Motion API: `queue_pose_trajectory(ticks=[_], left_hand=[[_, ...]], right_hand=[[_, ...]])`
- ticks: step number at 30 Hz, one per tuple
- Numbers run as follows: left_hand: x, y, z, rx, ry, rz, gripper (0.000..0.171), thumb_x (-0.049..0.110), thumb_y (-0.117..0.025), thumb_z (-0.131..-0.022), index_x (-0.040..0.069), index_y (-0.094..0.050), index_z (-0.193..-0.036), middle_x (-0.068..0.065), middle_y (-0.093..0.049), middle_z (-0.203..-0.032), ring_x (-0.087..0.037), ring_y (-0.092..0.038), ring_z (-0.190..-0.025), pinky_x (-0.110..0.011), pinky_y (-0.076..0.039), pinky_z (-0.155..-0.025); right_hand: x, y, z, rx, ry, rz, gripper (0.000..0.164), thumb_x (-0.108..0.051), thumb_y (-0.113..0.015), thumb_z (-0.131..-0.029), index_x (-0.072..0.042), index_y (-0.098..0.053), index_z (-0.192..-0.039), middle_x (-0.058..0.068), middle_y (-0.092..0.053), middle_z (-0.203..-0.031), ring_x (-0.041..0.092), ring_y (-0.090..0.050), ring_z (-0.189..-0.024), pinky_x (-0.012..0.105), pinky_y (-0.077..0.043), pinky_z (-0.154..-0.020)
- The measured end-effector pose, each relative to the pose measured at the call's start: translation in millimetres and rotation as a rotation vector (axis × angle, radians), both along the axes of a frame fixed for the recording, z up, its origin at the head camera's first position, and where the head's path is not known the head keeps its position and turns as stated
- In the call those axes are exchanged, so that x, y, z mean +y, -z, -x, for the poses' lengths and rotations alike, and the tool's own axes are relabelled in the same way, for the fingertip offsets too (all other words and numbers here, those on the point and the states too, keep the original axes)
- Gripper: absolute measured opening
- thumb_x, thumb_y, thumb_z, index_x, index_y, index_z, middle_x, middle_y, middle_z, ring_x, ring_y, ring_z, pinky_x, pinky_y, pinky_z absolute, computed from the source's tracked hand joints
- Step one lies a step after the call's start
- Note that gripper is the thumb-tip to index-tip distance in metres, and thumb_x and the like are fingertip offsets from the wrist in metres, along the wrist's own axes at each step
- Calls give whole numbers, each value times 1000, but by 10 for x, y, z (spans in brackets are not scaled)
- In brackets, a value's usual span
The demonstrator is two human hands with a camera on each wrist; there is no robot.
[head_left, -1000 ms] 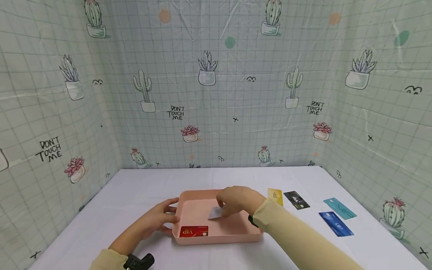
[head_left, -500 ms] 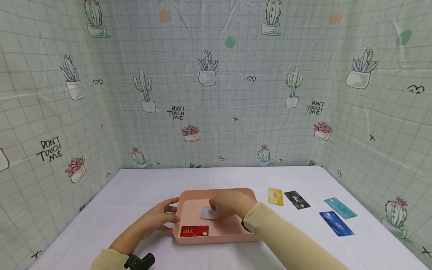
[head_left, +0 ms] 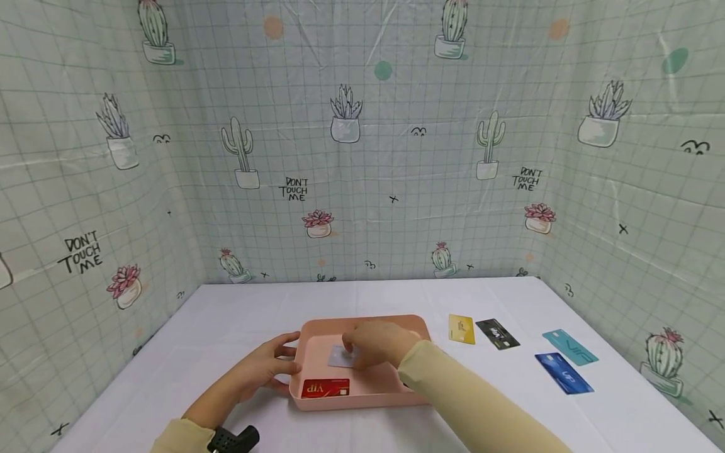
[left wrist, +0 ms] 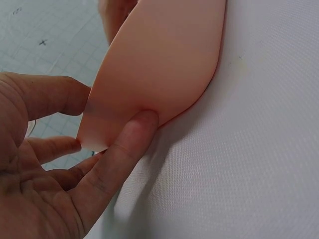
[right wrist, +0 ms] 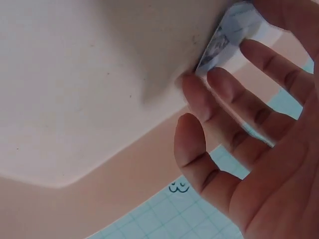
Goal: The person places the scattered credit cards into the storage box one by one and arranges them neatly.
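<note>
In the head view, my left hand (head_left: 266,365) rests at the left side of a pink tray (head_left: 362,402), its spread fingers touching the outer wall. The left wrist view has the fingertips (left wrist: 142,127) against that wall and at its rim. My right hand (head_left: 376,343) reaches inside the tray and pinches a pale, silvery-white card (head_left: 340,357), close over the tray's floor. In the right wrist view the same card (right wrist: 224,37) sits at the thumb and a fingertip, with the other fingers loosely bent. A red VIP card (head_left: 325,388) lies in the tray's front left corner.
On the white table, right of the tray, lie a gold card (head_left: 461,329), a black card (head_left: 497,333), a teal VIP card (head_left: 570,347) and a blue card (head_left: 563,373). A grid-patterned cloth (head_left: 391,157) with cactus drawings encloses the back and sides.
My right hand has moved left inside the tray with the pale card, which was more tilted a second ago and now looks flatter. The left hand and tray have stayed in place.
</note>
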State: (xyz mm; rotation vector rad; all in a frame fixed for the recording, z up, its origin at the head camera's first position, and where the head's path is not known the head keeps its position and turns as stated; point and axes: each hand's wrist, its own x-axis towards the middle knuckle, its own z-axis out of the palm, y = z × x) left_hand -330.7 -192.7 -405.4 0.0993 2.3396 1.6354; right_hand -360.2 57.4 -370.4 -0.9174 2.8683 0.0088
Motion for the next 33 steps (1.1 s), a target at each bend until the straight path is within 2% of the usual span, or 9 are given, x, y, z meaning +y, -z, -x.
queue_pose_trajectory(ticks=[5,9,13,19,26,33], left_hand=[[7,-5,0,0,-3,-1,78,2,-71,-89,1,-35,-158,-29,-53,-143,-32,-68,-109,-50,-64,-79],[2,-3,-2,4,3,-4,77,2,-71,-89,1,-35,-158,-29,-53,-143,-31,-68,-109,-50,-64,-79],[-1,0,0,8,4,-2,77,2,-70,-89,1,-35,-157,-29,-53,-143,-31,-68,-109,-50,-64,-78],[2,-8,-7,6,0,7,77,2,-71,-89,1,-35,-158,-29,-53,-144,-32,-67,-111,-50,-64,-79],[10,-21,-17,5,0,6,77,2,-70,-89,1,-35,-158,-29,-52,-144,-34,-67,-112,-50,-64,-80],[16,-14,-10,1,-10,9,77,2,-70,-90,2,-35,-158,-29,-53,-144,-35,-66,-114,-51,-63,-80]], right_hand=[[-68,18,-8,29,-12,-17,17,-27,-74,-92,-27,-73,-109,-8,-61,-97,10,-55,-85,27,-54,-86],[-127,3,-37,62,-65,-47,21,-22,-69,-95,-29,-76,-113,-8,-64,-100,9,-59,-87,27,-55,-90],[-183,-6,-71,74,-110,-68,26,-19,-64,-99,-30,-76,-120,-9,-68,-107,9,-64,-96,26,-55,-97],[-221,36,-78,46,-86,-70,28,-22,-63,-101,-35,-73,-124,-11,-68,-115,9,-65,-109,28,-52,-105],[-208,26,-71,-8,-52,-73,41,-15,-63,-98,-40,-71,-129,-12,-65,-138,10,-61,-127,32,-49,-112],[-174,-14,-87,-88,-65,-65,50,-14,-66,-95,-41,-66,-137,-23,-58,-146,7,-56,-133,32,-46,-114]])
